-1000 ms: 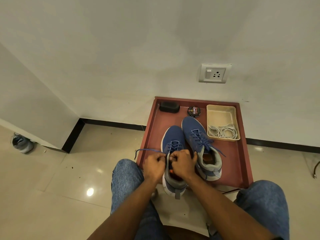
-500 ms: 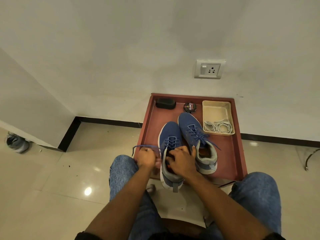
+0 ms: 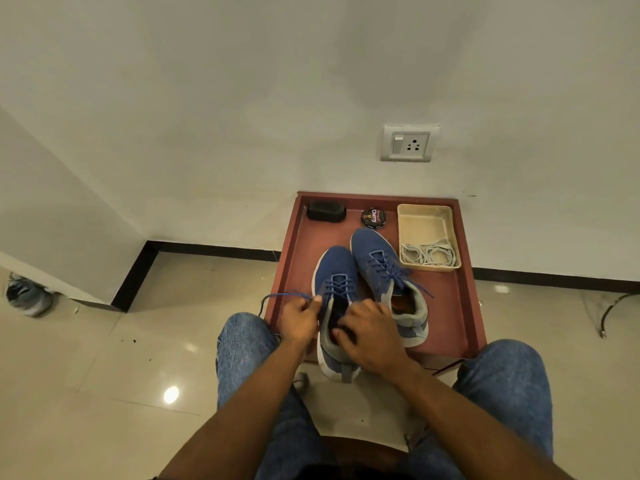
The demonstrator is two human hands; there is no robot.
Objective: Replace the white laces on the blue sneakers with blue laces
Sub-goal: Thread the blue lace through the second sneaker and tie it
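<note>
Two blue sneakers stand side by side on a maroon tray [image 3: 464, 320]. The left sneaker [image 3: 334, 268] carries a blue lace [image 3: 287, 294] whose free end runs out to the left. My left hand [image 3: 299, 318] pinches that lace beside the shoe's collar. My right hand [image 3: 372, 336] rests on the collar and opening of the left sneaker, fingers curled over its edge. The right sneaker [image 3: 377, 252] is laced in blue, its ends lying loose. White laces [image 3: 429, 254] lie coiled in a beige basket [image 3: 424, 216] at the tray's back right.
A black brush [image 3: 326, 211] and a round shoe polish tin [image 3: 373, 217] sit at the tray's back, against the wall. My knees in jeans flank the tray's near edge. A grey shoe [image 3: 27, 296] lies on the tiled floor far left. A wall socket [image 3: 408, 143] is above.
My left hand has drawn the blue lace leftwards away from the shoe. My right hand has shifted from the eyelets onto the shoe's collar. The camera has tilted slightly.
</note>
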